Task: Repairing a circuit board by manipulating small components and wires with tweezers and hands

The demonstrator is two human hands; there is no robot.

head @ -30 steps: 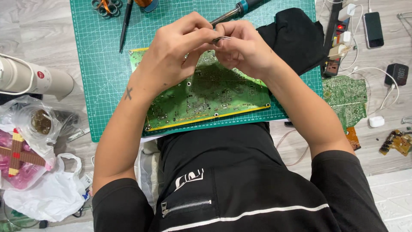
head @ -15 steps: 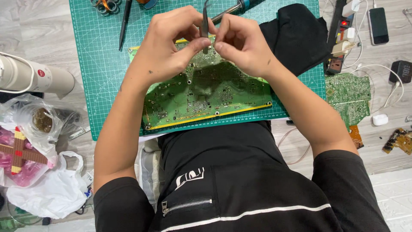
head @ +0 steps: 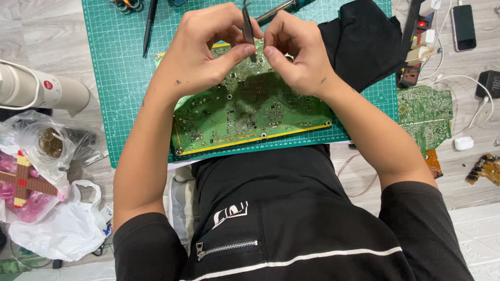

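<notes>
Tweezers (head: 247, 26) stand pinched between left hand (head: 205, 49) and right hand (head: 297, 52), both closed on them, above a green circuit board (head: 250, 112) lying on a green cutting mat (head: 120, 78) over pale wooden floor (head: 41, 47).

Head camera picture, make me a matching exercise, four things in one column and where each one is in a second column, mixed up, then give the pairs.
Things:
1. tweezers
2. large green circuit board
3. phone
4. white plastic bag

Places:
A. on the floor at far left, low in the picture
B. pinched between left hand and right hand
C. on the green cutting mat, under the hands
D. on the floor at top right, beside cables

Pairs: 1-B, 2-C, 3-D, 4-A
</notes>
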